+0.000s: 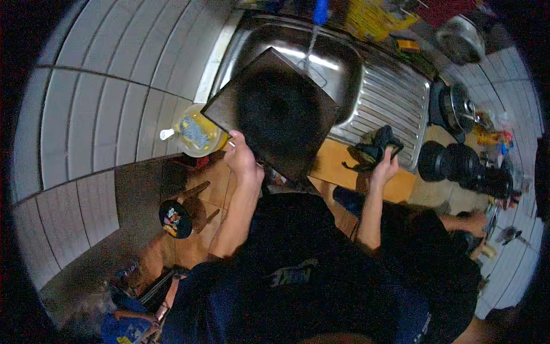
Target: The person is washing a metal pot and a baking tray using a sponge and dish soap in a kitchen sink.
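My left hand (242,157) grips the lower left edge of a dark, square, flat panel (283,116). The panel is held tilted in front of me, covering part of the stainless steel sink basin (343,103). Just left of that hand, against the tiled wall, is a yellowish plastic tub (215,146) with a grey scouring pad or cloth (195,131) in it and a white handle sticking out. Bunched dark cloth (382,142) is in my right hand (383,167), over the front edge of the ribbed drainboard (393,96). The panel's material cannot be made out.
Water (311,45) runs into the basin below a blue spout (320,13). Dark pots (459,161) and a glass-lidded pan (462,107) stand right of the drainboard. Another person's arm (464,223) reaches in at right; a seated person (129,318) is at lower left.
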`<state>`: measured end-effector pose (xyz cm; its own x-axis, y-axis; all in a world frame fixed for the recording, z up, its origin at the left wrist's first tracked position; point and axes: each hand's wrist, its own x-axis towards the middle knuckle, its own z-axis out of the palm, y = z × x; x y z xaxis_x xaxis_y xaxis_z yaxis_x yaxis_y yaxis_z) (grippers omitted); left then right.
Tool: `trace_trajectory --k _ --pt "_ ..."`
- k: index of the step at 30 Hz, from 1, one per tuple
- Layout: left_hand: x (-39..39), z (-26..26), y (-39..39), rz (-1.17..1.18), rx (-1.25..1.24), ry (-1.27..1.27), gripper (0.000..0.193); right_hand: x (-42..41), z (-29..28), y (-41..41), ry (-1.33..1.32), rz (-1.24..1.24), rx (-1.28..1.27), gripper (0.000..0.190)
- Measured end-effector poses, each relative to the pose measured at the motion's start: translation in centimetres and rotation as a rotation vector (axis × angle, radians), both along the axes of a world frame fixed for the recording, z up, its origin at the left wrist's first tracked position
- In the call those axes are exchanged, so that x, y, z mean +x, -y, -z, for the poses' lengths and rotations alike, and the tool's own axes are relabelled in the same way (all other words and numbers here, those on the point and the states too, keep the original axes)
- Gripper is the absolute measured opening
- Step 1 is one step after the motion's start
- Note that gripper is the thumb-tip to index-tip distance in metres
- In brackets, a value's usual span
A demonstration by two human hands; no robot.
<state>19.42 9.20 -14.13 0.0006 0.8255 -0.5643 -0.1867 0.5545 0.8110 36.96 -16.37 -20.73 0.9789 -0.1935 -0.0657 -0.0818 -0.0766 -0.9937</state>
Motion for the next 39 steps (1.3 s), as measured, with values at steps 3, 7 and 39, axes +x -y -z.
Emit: trace_trajectory --k 3,7,39 --pt "-0.7 -0.2 0.9 0.061 -0.037 0.075 0.038 0.1 -1.3 0.5 -0.155 0.012 0.19 0.028" --pt "-0.9 -1.4 2.2 0.114 -0.012 0.119 0.039 -0.7 -2.2 1.5 -0.353 -0.029 0.55 0.031" --pt "2.1 3.5 -2.3 -0.078 0.097 0.059 0.037 -8.4 -12.2 -19.6 0.803 -0.962 -0.178 0.025"
